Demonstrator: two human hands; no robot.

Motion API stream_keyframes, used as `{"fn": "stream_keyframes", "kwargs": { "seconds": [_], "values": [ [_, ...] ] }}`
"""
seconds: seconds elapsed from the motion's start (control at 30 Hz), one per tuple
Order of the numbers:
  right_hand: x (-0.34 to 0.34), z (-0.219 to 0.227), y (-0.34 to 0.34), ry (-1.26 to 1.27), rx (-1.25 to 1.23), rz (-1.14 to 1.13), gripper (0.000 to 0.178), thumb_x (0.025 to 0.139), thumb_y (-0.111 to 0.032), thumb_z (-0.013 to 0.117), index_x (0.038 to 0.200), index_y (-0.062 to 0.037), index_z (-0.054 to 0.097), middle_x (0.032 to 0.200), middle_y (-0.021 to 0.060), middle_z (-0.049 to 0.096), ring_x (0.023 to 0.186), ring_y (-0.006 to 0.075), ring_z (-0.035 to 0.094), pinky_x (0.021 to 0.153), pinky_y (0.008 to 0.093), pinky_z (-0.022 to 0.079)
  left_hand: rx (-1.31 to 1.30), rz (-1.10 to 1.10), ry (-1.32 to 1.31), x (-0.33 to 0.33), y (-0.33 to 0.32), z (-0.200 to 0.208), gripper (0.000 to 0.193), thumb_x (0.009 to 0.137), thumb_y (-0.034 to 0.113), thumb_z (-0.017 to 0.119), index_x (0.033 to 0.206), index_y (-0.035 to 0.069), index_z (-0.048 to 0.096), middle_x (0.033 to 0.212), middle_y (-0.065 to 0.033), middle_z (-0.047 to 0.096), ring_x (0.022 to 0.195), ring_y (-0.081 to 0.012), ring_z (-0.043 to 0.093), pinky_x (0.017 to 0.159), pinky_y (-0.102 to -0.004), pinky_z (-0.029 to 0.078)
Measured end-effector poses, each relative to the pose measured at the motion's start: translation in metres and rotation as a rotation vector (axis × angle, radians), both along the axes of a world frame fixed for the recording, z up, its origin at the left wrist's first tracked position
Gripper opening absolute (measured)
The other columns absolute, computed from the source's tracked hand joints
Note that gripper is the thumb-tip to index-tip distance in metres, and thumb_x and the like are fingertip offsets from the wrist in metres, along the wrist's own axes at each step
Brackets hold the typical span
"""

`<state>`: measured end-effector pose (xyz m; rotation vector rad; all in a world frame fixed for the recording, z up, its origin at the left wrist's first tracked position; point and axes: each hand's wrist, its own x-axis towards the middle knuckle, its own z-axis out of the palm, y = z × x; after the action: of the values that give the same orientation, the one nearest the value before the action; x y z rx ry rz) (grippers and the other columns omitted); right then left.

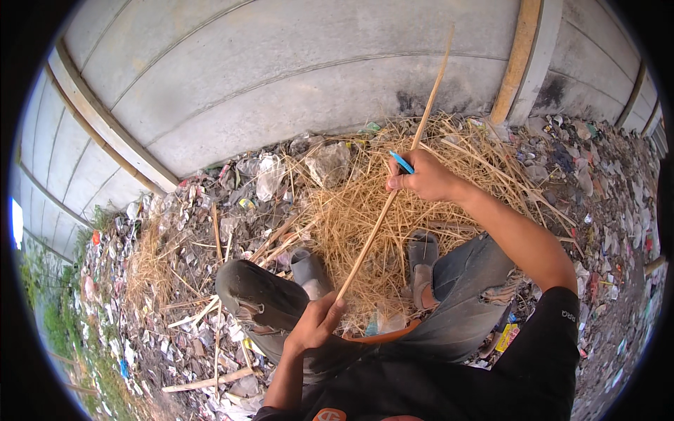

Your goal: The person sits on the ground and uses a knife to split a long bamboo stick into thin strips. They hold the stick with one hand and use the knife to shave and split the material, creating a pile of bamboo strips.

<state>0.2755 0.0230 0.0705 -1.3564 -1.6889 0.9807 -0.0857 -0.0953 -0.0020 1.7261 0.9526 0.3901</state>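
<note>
A long, thin strip of split bamboo (pixel 375 233) slants across the view, from near my lap up toward the wall. Its lower end is in my left hand (pixel 316 321), fingers wrapped round it above my knee. Farther up, my right hand (pixel 425 175) closes on a blue-handled tool (pixel 402 163), probably a knife, whose blade I cannot make out. That hand is at the strip too, with the fingers against it. Beneath the strip lies a big heap of pale shavings (pixel 365 210), between and beyond my feet.
A grey concrete panel wall (pixel 295 91) with upright posts (pixel 516 63) stands close ahead. Litter (pixel 590 175) covers the ground on both sides. A pale stone (pixel 328 165) sits by the heap; loose bamboo pieces (pixel 207 383) lie at left. Dark shoes (pixel 307 266) are on my feet.
</note>
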Motion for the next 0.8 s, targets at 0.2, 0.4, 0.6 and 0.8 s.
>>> {"fn": "stream_keyframes", "kwargs": {
  "seconds": [0.2,0.4,0.6,0.8],
  "values": [
    [-0.013,-0.009,-0.005,0.129,-0.062,-0.054,0.024,0.086,-0.008,0.073,0.068,-0.0062,0.056,0.070,0.0061,0.064,0.073,0.0184,0.065,0.074,0.0381,0.050,0.013,-0.020,-0.039,-0.007,-0.003,-0.007,0.040,0.109,0.036,0.044,0.096,0.002,0.059,0.064,0.0026,0.049,0.059,-0.0072,0.045,0.054,-0.0273,0.038],
    [-0.015,-0.004,-0.009,0.155,0.064,0.001,0.022,0.089,0.000,0.069,0.075,-0.0047,0.052,0.074,0.0093,0.063,0.068,0.0164,0.063,0.066,0.0337,0.051,-0.410,0.007,-0.310,-0.005,-0.012,-0.013,0.038,0.109,0.039,0.046,0.096,0.004,0.054,0.061,0.0050,0.040,0.048,-0.0052,0.035,0.044,-0.0245,0.029],
    [-0.016,0.012,-0.014,0.772,-0.175,0.122,0.017,0.094,-0.001,0.063,0.081,-0.0059,0.053,0.069,0.0098,0.058,0.050,0.0119,0.050,0.052,0.0251,0.042,-0.822,-0.008,-0.630,0.005,-0.029,-0.055,0.045,0.107,0.048,0.045,0.091,0.007,0.047,0.060,0.0021,0.033,0.041,-0.0065,0.026,0.036,-0.0231,0.021],
    [0.008,0.021,-0.007,0.760,0.030,0.196,0.020,0.097,-0.011,0.066,0.080,-0.0054,0.058,0.063,0.0036,0.056,0.045,0.0054,0.044,0.047,0.0227,0.035,-0.890,-0.089,-0.689,0.034,-0.019,-0.046,0.043,0.107,0.048,0.044,0.092,0.008,0.047,0.060,0.0025,0.032,0.041,-0.0064,0.024,0.036,-0.0236,0.022]
  ]
}}
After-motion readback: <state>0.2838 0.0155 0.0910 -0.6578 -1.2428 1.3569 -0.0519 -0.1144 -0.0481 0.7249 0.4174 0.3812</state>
